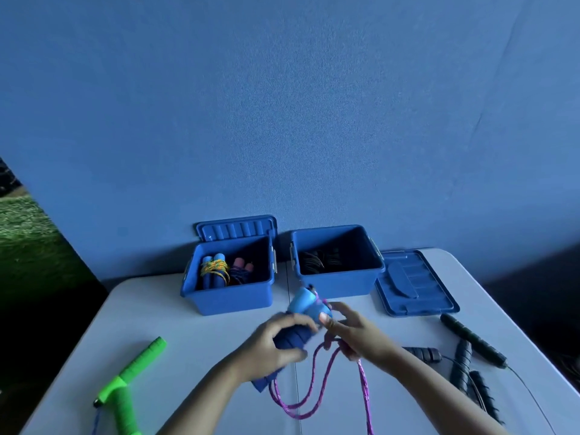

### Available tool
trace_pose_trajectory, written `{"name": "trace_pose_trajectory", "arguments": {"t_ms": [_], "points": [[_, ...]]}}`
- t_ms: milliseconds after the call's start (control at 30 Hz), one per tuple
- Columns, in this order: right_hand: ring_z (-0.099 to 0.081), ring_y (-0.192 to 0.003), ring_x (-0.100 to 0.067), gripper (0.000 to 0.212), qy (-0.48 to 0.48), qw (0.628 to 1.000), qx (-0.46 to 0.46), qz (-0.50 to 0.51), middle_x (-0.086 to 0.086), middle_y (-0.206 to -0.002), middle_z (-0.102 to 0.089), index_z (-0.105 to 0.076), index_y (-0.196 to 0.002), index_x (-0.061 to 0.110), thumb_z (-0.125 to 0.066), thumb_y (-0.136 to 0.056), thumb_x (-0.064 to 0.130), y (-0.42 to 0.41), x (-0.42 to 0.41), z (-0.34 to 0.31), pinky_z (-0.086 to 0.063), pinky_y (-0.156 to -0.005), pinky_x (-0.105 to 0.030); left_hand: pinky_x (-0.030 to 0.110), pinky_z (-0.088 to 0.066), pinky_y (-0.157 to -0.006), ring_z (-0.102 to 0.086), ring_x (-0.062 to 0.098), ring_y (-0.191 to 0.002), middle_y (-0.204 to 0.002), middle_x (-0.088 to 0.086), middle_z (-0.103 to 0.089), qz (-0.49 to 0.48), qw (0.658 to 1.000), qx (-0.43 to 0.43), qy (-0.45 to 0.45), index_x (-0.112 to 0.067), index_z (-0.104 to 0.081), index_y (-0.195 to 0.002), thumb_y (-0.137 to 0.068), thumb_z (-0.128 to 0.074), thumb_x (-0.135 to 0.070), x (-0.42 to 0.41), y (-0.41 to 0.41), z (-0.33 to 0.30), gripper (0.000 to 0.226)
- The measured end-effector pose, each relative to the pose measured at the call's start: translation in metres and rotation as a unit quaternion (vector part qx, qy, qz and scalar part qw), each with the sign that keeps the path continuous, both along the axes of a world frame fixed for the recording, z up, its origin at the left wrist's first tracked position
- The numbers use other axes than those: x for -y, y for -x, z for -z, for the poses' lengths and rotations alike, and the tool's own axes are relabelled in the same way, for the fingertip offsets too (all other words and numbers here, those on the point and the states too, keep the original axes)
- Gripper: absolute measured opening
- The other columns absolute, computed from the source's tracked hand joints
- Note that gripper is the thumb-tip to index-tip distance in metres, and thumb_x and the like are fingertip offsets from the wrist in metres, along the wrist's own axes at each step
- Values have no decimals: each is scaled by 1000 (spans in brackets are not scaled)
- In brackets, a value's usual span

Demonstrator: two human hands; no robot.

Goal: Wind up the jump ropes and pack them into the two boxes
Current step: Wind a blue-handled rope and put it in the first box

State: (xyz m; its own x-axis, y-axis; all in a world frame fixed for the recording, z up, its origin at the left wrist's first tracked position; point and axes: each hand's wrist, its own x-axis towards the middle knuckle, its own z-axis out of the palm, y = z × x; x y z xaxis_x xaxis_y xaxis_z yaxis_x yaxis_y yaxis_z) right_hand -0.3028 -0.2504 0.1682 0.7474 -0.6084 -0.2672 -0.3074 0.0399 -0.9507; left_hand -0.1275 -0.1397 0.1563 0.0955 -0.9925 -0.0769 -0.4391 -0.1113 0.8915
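My left hand (276, 343) grips the blue handles (303, 304) of a jump rope, held together above the table's middle. My right hand (351, 334) pinches its pink-purple rope (317, 384) just beside the handles; the rope loops down toward the near edge. The left blue box (219, 299) holds wound ropes with blue and pink handles. The right blue box (342, 281) holds dark wound rope. Green handles (131, 378) lie at the near left. Black handles (470, 340) with thin cords lie at the right.
One lid (238, 229) leans against the blue wall behind the left box. The other lid (414, 284) lies flat on the white table (175, 334), right of the right box. The table's edge falls off at the left and right.
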Motion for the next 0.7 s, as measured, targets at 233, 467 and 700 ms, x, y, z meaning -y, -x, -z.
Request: {"name": "trace_pose_trajectory", "arguments": {"t_ms": [233,467,700], "points": [[-43,-54,-2,24,288,944,-93,-134,7,-63,-56,-68,-98,23,-50,-94,38,26,-13,2,-34,-56,-15,5,-40,-63,-52,-3,-74,-101,-12,-60,-248,967,-38,46,-37,-67,-88,-65,-72,-10,-7,-73,-16,36],[-55,-83,-1,22,384,907,-57,-165,7,-94,-64,-64,-103,22,-47,-96,34,23,-22,-15,-44,-77,-18,18,-45,-81,-57,2,-87,-104,-4,-58,-173,977,123,-2,-50,-63,-96,-83,-70,-32,-11,-77,9,23],[-57,-79,-6,26,443,890,4,-104,5,-89,-63,-65,-96,16,-45,-93,33,20,7,-28,-47,-73,-22,21,-48,-83,-58,5,-86,-100,-3,-47,-47,981,182,-48,-56,-60,-97,-95,-47,-49,-12,-40,16,15]]}}
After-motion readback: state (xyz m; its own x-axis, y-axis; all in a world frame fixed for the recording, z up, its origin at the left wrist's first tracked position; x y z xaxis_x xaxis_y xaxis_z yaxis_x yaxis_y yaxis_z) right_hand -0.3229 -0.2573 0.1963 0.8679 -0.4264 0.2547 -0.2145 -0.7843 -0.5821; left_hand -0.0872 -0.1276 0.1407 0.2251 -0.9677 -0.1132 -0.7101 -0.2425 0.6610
